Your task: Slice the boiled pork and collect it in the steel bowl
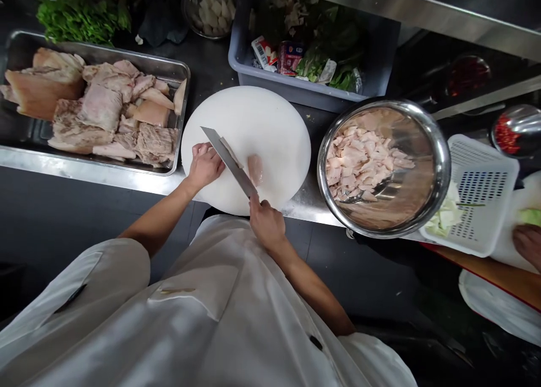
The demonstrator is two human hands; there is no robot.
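Observation:
My right hand (267,222) is wrapped round the handle of a cleaver (230,163), whose blade slants up and left over a round white cutting board (279,116). Close against the blade's left side, my left hand (205,164) rests on the board with its fingers curled in; whatever lies under them is hidden. A thin pale strip of meat (231,152) lies along the blade's right side. Right of the blade, a small pinkish slice of meat (255,169) lies flat on the board.
Left stands a metal tray (182,74) of cooked pork chunks (101,108). A steel bowl (439,145) right of the board holds cut meat (359,161). Behind is a grey bin (270,81) of scraps. Farther right are a white basket (502,161) and another person's hand (528,243).

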